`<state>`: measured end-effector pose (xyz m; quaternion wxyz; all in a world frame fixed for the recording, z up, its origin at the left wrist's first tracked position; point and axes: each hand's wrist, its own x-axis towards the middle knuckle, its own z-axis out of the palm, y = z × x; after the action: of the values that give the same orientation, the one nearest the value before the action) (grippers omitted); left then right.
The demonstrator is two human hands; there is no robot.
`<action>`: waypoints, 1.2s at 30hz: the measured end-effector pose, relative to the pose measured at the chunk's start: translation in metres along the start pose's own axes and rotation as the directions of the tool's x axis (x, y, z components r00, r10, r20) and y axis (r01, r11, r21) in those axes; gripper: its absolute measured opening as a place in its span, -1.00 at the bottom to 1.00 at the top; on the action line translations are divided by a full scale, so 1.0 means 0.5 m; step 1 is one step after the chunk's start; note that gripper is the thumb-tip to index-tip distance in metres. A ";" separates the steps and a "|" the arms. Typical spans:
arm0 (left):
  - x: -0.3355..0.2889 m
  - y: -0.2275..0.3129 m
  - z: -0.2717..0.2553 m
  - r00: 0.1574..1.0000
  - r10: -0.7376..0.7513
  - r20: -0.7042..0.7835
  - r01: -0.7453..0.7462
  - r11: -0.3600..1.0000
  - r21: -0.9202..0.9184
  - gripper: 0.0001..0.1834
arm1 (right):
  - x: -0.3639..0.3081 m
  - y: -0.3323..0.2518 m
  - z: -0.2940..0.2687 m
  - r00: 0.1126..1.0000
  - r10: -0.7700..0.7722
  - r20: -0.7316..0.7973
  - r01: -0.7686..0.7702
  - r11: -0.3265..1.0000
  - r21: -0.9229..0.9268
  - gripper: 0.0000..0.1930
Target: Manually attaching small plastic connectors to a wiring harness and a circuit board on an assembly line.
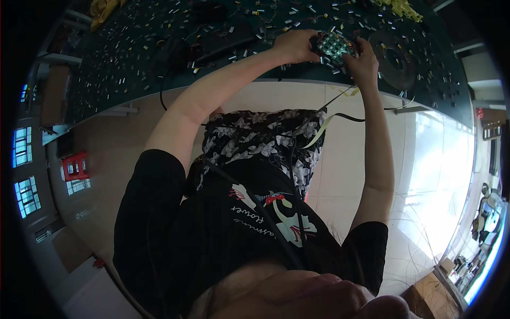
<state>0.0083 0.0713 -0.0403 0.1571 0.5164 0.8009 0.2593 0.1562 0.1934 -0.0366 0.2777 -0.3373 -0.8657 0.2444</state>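
Above the near edge of the green table, both of my hands hold a green, gridded circuit board panel point(334, 48) with small shiny parts on it. My left hand point(297, 47) grips its left side, the fingers partly hidden behind it. At the right side my right hand point(364, 63) is closed on it, thumb on the near edge and a finger raised behind. Many small silver cylinders point(289, 23), some with coloured ends, lie scattered over the table around the hands. Just right of my right hand rests a dark, see-through ring-shaped disc point(396, 61).
A long black object point(228, 43) lies on the green tabletop point(122, 87) to the left. Yellow material sits at the far left point(103, 11) and far right point(402, 8). A pale yellow strip point(321, 127) hangs beside the flowered cloth point(255, 135) on my lap. A red stool point(75, 166) stands left.
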 end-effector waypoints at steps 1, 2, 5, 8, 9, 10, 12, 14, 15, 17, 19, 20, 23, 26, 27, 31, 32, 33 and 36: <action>0.003 0.000 0.005 1.000 0.011 -0.004 -0.011 1.000 -0.025 -0.34 | 0.006 -0.007 0.003 1.000 -0.002 0.001 0.002 1.000 -0.003 -0.48; 0.006 -0.003 0.011 1.000 0.022 -0.009 -0.023 0.999 -0.050 -0.39 | 0.011 -0.014 0.006 0.997 0.049 0.056 -0.045 0.996 -0.081 -0.48; 0.017 -0.024 0.027 0.995 0.060 -0.082 -0.067 0.994 -0.084 -0.52 | 0.021 -0.014 0.008 0.989 0.100 0.105 -0.086 0.988 -0.131 -0.44; 0.021 -0.028 0.019 0.994 0.072 -0.081 -0.086 0.980 -0.180 -0.57 | 0.030 0.026 0.010 0.990 0.108 0.092 -0.108 0.994 0.004 -0.39; 0.021 -0.027 0.015 0.997 0.064 -0.043 -0.074 0.955 -0.287 -0.59 | 0.031 0.043 0.012 0.990 0.114 0.085 -0.123 0.986 0.111 -0.37; 0.021 -0.031 0.013 0.997 0.062 -0.047 -0.073 0.955 -0.287 -0.59 | 0.030 0.044 0.013 0.990 0.110 0.085 -0.119 0.987 0.111 -0.37; 0.020 -0.040 0.012 0.993 0.092 -0.071 -0.110 0.942 -0.318 -0.59 | 0.023 0.044 0.010 0.962 0.225 0.157 -0.274 0.810 0.518 -0.37; 0.014 -0.043 0.010 0.996 0.080 -0.045 -0.091 0.935 -0.343 -0.58 | 0.016 0.030 -0.002 0.961 0.242 0.133 -0.274 0.769 0.578 -0.40; 0.011 -0.045 0.009 0.997 0.070 -0.016 -0.071 0.928 -0.366 -0.57 | 0.015 0.026 -0.006 0.958 0.263 0.110 -0.272 0.724 0.634 -0.43; 0.009 -0.044 0.009 0.997 0.072 -0.013 -0.071 0.918 -0.390 -0.57 | 0.016 0.042 -0.007 0.957 0.261 0.130 -0.279 0.687 0.671 -0.42; 0.009 -0.049 0.012 0.997 0.070 -0.012 -0.069 0.908 -0.413 -0.56 | 0.015 0.044 -0.010 0.955 0.256 0.152 -0.286 0.648 0.706 -0.42; 0.011 -0.055 0.014 0.998 0.058 -0.009 -0.056 0.887 -0.458 -0.55 | 0.012 0.038 -0.014 0.948 0.278 0.151 -0.299 0.629 0.718 -0.41; 0.014 -0.062 0.008 1.000 0.021 -0.006 -0.022 0.870 -0.492 -0.53 | 0.010 0.044 -0.017 0.938 0.309 0.158 -0.315 0.568 0.760 -0.40; 0.021 -0.062 -0.002 0.994 0.060 -0.087 -0.092 0.898 -0.431 -0.52 | 0.011 0.043 -0.023 0.934 0.318 0.165 -0.320 0.532 0.784 -0.40; 0.023 -0.061 -0.004 0.978 0.128 -0.164 -0.182 0.911 -0.370 -0.51 | 0.011 0.040 -0.025 0.933 0.319 0.163 -0.321 0.540 0.779 -0.41; 0.032 -0.033 0.005 0.955 0.202 -0.219 -0.284 0.840 -0.463 -0.53 | 0.012 0.033 -0.029 0.929 0.320 0.187 -0.337 0.520 0.785 -0.41; 0.041 -0.035 0.012 0.958 0.183 -0.219 -0.265 0.856 -0.444 -0.56 | 0.013 0.035 -0.028 0.927 0.323 0.190 -0.341 0.515 0.787 -0.42; 0.047 -0.038 0.017 0.962 0.164 -0.219 -0.245 0.871 -0.425 -0.59 | 0.014 0.035 -0.028 0.925 0.326 0.193 -0.344 0.511 0.788 -0.42; 0.048 -0.044 0.014 0.959 0.103 -0.265 -0.212 0.879 -0.427 -0.67 | 0.013 0.033 -0.030 0.928 0.312 0.201 -0.345 0.520 0.781 -0.42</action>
<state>-0.0143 0.0875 -0.0584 0.1555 0.4955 0.6864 0.5091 0.1691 0.2125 -0.0335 0.3330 -0.3272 -0.5856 0.6627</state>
